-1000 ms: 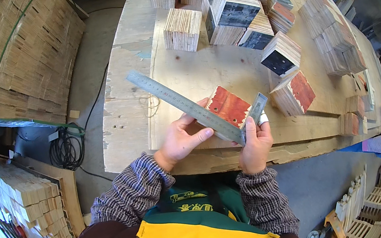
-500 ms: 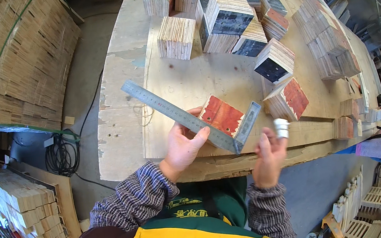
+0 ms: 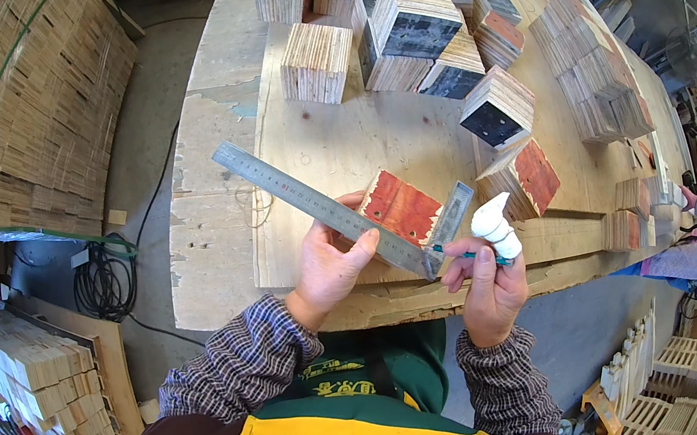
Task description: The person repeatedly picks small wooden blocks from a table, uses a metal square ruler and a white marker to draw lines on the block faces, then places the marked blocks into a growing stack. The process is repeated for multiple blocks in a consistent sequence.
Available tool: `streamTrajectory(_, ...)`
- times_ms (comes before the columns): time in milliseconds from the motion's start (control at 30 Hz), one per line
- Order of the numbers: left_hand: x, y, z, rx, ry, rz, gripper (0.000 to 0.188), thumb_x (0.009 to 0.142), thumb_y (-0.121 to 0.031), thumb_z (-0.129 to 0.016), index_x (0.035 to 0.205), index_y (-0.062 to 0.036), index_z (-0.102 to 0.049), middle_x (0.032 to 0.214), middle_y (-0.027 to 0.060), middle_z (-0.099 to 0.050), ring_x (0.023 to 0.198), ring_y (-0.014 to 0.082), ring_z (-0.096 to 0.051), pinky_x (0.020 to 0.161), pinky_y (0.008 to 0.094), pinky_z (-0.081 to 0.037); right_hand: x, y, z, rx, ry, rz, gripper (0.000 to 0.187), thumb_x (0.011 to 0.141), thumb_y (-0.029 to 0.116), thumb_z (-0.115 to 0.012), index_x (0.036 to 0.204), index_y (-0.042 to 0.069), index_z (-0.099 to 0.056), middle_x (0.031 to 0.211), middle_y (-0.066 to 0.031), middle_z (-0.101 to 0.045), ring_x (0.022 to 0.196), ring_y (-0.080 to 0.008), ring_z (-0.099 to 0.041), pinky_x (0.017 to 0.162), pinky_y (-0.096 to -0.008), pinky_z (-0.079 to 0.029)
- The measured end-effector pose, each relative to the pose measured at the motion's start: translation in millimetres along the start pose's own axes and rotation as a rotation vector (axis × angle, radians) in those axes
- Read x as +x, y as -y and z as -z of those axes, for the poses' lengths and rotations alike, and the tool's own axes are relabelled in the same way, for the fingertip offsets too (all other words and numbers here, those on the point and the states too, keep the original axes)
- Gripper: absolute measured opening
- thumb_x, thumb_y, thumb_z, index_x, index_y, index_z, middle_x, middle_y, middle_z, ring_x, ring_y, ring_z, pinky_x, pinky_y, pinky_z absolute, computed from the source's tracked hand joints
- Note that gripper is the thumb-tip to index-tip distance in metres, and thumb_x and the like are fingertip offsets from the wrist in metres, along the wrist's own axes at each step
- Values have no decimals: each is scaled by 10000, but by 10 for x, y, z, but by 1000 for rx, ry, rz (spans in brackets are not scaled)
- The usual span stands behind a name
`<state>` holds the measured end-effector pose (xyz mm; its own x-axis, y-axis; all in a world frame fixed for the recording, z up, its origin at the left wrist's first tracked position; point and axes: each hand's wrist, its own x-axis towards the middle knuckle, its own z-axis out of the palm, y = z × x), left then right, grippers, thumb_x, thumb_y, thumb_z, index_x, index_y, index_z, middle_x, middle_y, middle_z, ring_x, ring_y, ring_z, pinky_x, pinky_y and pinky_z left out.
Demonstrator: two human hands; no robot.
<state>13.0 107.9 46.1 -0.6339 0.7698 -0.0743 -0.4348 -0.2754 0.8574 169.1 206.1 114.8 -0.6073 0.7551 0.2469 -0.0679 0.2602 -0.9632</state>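
Observation:
My left hand (image 3: 326, 267) is closed around a metal try square (image 3: 298, 191), with the thumb pressed on the long ruled blade. Its other fingers reach behind the blade to a plywood block (image 3: 402, 208) with a chipped red face. This block sits inside the angle of the square. My right hand (image 3: 492, 290), its index finger wrapped in white bandage (image 3: 493, 223), pinches a thin green pen (image 3: 439, 248). The pen's point is at the square's corner, by the block's lower edge; whether it touches the wood I cannot tell.
Loose plywood blocks (image 3: 316, 64) lie across the far part of the wooden table (image 3: 209, 213). Two more, one with a red face (image 3: 535, 177), stand right of my hands. Block stacks (image 3: 596, 70) line the right side. Another person (image 3: 695, 252) is at far right.
My right hand has turned and its fingers have closed, bringing the green pen into sight at the square's corner. The bandaged finger now points up. Square and block keep their place in my left hand.

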Motion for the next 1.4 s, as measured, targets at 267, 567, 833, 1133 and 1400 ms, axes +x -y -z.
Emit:
streamTrajectory(267, -12, 16, 19, -2, 19, 18, 512, 879, -62, -654, 1331, 20, -430, 1286, 107, -523, 1200, 175, -501, 1056, 352, -395, 16, -3, 3, -85, 7, -30, 204, 1028, 84, -413, 1176, -46, -469, 930, -108, -661, 628, -93, -579, 559, -209, -472)
streamTrajectory(567, -5, 61, 33, 8, 16, 2, 530, 868, -104, -688, 1320, 10, -438, 1248, 89, -538, 1157, 154, -517, 1016, 329, -420, 101, -12, -115, -130, 12, 19, 171, 1023, 81, -425, 1115, -55, -471, 862, -92, -660, 564, -90, -572, 510, -203, -471)
streamTrajectory(833, -13, 67, 31, 5, -3, 32, 543, 872, -119, -687, 1331, 13, -428, 1269, 87, -532, 1161, 148, -520, 1022, 324, -422, 246, -15, -340, -133, 66, 46, 153, 1020, 83, -443, 1088, -47, -485, 841, -79, -668, 563, -77, -582, 504, -210, -478)
streamTrajectory(1133, -6, 62, 32, 8, 8, -26, 521, 854, -84, -685, 1311, -14, -446, 1160, 59, -568, 1062, 113, -554, 932, 291, -476, 493, -18, -550, -64, 161, -16, 166, 1020, 86, -457, 1132, -36, -480, 836, -57, -649, 588, -51, -570, 510, -201, -474)
streamTrajectory(1400, -5, 123, 54, 12, -1, -33, 539, 862, -115, -701, 1320, -11, -438, 1182, 65, -564, 1081, 120, -545, 950, 297, -465, 385, 37, -470, -70, 117, -79, 175, 1021, 75, -441, 1139, -46, -483, 836, -59, -647, 583, -45, -564, 519, -194, -472)
